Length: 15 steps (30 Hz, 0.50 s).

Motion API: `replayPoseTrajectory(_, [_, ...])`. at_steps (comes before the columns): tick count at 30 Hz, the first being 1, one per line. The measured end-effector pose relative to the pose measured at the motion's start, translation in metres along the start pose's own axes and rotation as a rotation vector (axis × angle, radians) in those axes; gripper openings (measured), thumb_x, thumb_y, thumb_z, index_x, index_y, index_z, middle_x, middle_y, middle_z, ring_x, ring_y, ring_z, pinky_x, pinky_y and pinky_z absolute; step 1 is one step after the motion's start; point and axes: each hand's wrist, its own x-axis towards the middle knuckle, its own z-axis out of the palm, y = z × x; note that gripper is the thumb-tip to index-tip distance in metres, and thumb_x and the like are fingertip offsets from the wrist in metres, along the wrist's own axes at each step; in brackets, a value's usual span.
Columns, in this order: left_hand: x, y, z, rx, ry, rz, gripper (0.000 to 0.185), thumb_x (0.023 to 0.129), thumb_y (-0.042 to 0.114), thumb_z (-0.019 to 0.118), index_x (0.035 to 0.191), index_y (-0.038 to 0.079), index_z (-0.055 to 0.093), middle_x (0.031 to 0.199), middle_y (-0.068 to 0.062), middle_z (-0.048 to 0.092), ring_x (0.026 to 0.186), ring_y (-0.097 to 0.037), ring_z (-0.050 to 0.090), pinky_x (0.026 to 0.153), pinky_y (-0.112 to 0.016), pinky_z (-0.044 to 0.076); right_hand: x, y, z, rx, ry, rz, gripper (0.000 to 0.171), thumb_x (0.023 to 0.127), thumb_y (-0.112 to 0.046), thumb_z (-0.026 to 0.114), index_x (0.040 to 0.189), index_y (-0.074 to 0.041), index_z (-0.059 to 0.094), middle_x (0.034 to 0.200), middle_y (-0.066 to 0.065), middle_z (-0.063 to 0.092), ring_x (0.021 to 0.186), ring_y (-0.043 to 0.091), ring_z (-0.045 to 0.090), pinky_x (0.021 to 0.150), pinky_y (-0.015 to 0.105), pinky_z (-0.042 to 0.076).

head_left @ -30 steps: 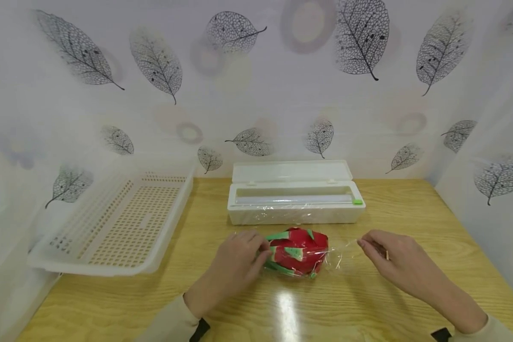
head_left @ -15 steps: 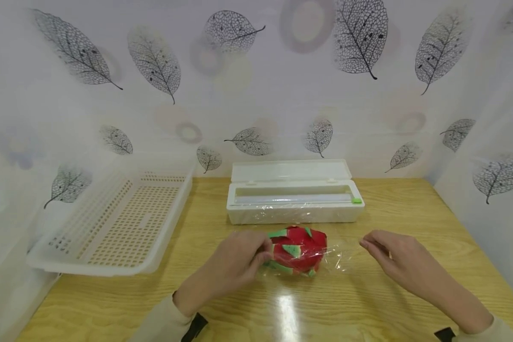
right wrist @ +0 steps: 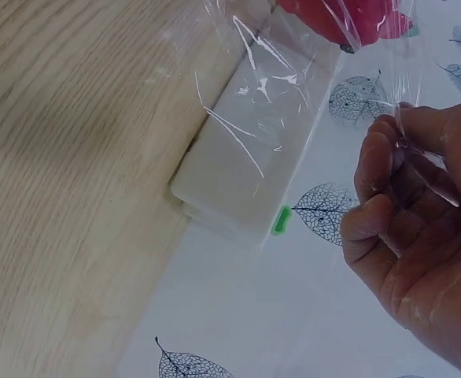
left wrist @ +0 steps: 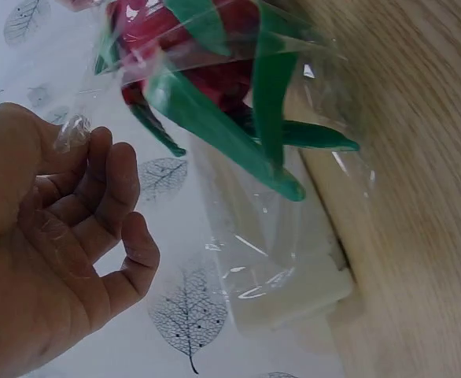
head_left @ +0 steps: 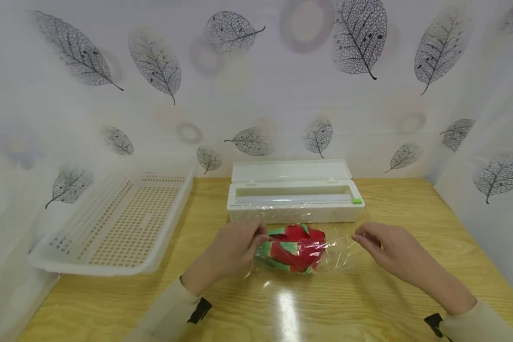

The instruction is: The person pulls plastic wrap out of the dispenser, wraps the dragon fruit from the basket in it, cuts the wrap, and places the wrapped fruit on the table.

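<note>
A red dragon fruit with green scales lies under clear plastic wrap in front of the dispenser box. My left hand pinches the wrap between thumb and index finger at the fruit's left end; in the left wrist view the bunched film shows between those fingertips, the other fingers loosely curled. On the opposite side, my right hand pinches the film's right edge, drawn out from the fruit. The right wrist view shows folds of film running to the right thumb and index finger.
Behind the fruit stands a white plastic wrap box, lid raised, with the film roll inside and a green slider at its right end. A white perforated basket sits at left on the wooden table. A leaf-print curtain hangs behind.
Both hands have risen slightly, the right also shifting left, with the wrap between them. The dragon fruit has turned a little and moved slightly up and left in view.
</note>
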Motion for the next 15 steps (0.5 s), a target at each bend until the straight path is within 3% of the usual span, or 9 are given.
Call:
replayPoseTrajectory(4, [0.003, -0.006, 0.004, -0.005, -0.084, 0.001, 0.009, 0.103, 0.020, 0.060, 0.102, 0.011, 0.060, 0.085, 0.005, 0.060, 0.070, -0.003, 0.046, 0.060, -0.015, 0.044, 0.008, 0.007, 0.005, 0.017, -0.001, -0.024, 0.021, 0.085, -0.003, 0.079, 0.084, -0.021, 0.069, 0.068, -0.020, 0.054, 0.061, -0.010, 0.038, 0.051, 0.015, 0.037])
replayPoseTrajectory(7, [0.006, -0.009, 0.006, -0.010, -0.131, 0.040, 0.008, 0.103, 0.017, 0.060, 0.106, 0.010, 0.060, 0.092, 0.002, 0.062, 0.078, -0.006, 0.051, 0.067, -0.015, 0.049, 0.014, 0.011, 0.008, 0.032, -0.003, -0.034, 0.020, 0.085, -0.003, 0.079, 0.085, -0.020, 0.070, 0.068, -0.020, 0.055, 0.061, -0.009, 0.039, 0.051, 0.016, 0.037])
replayPoseTrajectory(12, [0.012, -0.013, 0.004, 0.068, -0.125, 0.162, 0.008, 0.100, 0.012, 0.064, 0.108, 0.009, 0.062, 0.096, 0.000, 0.064, 0.084, -0.008, 0.056, 0.073, -0.014, 0.052, 0.026, 0.009, 0.013, 0.039, 0.010, -0.051, 0.019, 0.086, -0.004, 0.079, 0.084, -0.021, 0.070, 0.067, -0.018, 0.054, 0.060, -0.008, 0.039, 0.051, 0.016, 0.038])
replayPoseTrajectory(15, [0.013, -0.013, 0.000, 0.083, -0.114, 0.198, 0.010, 0.100, 0.013, 0.066, 0.108, 0.010, 0.062, 0.096, 0.001, 0.066, 0.081, -0.007, 0.056, 0.072, -0.012, 0.052, 0.037, 0.006, 0.017, 0.027, 0.027, -0.099, 0.018, 0.084, -0.004, 0.081, 0.086, -0.019, 0.071, 0.069, -0.016, 0.056, 0.061, -0.007, 0.039, 0.052, 0.016, 0.038])
